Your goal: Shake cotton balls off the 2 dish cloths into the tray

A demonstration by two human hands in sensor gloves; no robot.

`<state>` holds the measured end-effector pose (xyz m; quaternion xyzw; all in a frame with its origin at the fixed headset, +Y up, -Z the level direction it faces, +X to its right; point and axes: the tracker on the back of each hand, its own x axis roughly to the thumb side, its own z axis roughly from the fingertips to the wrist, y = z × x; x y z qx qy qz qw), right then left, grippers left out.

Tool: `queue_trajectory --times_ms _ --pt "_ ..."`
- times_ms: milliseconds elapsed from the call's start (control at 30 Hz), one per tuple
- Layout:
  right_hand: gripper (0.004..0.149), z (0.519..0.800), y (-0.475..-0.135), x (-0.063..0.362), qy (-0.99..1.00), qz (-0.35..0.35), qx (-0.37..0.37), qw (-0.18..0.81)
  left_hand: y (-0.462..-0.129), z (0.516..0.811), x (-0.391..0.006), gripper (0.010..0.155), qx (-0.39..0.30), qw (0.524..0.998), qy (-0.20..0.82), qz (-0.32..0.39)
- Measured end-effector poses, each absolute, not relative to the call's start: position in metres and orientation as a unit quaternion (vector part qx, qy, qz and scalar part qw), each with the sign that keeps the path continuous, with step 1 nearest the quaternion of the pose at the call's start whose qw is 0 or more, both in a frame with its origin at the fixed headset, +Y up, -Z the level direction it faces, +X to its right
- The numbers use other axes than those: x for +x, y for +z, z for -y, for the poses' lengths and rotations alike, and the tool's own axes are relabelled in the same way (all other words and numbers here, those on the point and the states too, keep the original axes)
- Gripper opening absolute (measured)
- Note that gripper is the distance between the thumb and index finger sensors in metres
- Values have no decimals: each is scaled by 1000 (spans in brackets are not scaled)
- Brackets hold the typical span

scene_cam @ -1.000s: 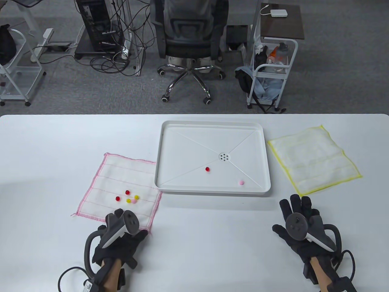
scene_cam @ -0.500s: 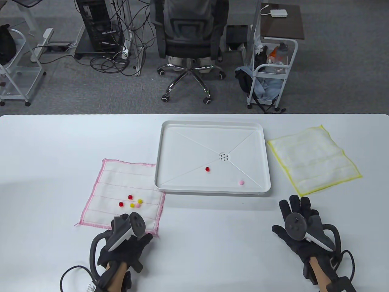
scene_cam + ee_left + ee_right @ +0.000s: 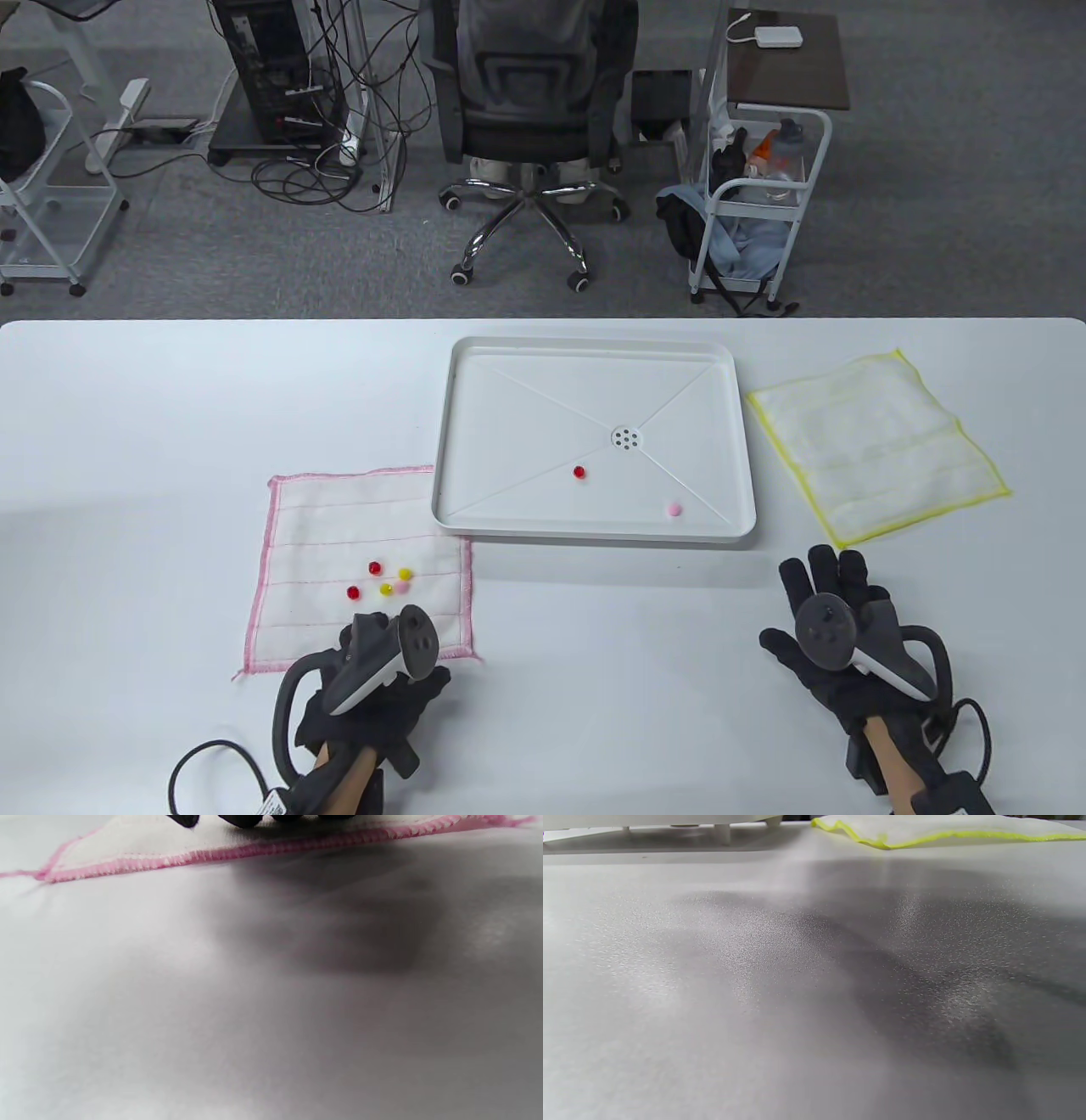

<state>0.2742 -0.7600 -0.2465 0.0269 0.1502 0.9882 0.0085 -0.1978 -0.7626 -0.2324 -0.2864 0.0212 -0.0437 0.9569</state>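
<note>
Left hand (image 3: 373,679) with fingertips pressed on the pink-edged cloth's (image 3: 339,543) near hem, grip unclear — likely positioning its five balls (image 3: 382,581) beside the tray (image 3: 450,424); right hand (image 3: 840,628) flat, fingers spread, idle near the bare yellow-edged cloth (image 3: 878,446).

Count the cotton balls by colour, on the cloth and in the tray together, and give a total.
Red: 3, two on the pink-edged cloth and one in the tray.
Yellow: 2, both on that cloth.
Pink: 2, one on the cloth, one in the tray.
Total: 7.
</note>
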Motion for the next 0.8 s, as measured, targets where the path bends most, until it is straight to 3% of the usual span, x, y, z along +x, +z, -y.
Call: queue_trajectory --times_ms 800 --pt "79 760 -246 274 987 -158 29 11 -206 762 -139 76 -284 949 -75 118"
